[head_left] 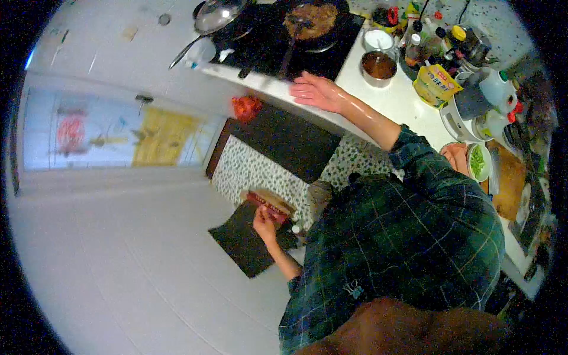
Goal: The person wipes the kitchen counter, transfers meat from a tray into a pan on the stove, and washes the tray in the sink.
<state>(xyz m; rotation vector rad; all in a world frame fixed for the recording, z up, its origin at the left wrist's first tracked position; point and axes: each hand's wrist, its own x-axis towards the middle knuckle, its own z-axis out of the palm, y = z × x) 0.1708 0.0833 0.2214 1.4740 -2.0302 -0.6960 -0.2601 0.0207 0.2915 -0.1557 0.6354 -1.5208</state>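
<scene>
My right hand is held out at the counter's front edge, palm showing and fingers stretched, holding nothing. It is near the dark handle of the spatula, which leans in a wok of brown food on the black stove. Lower down, away from the counter, my left hand has its fingers drawn together beside a dark red and tan box-like thing. Whether anything is between those fingers is too small to tell.
A lidded pan stands on the stove's other burner. Along the counter are a brown-filled pot, a white bowl, a yellow pouch, several bottles, a bowl of chopped greens and a wooden board. A red bundle is below the counter edge.
</scene>
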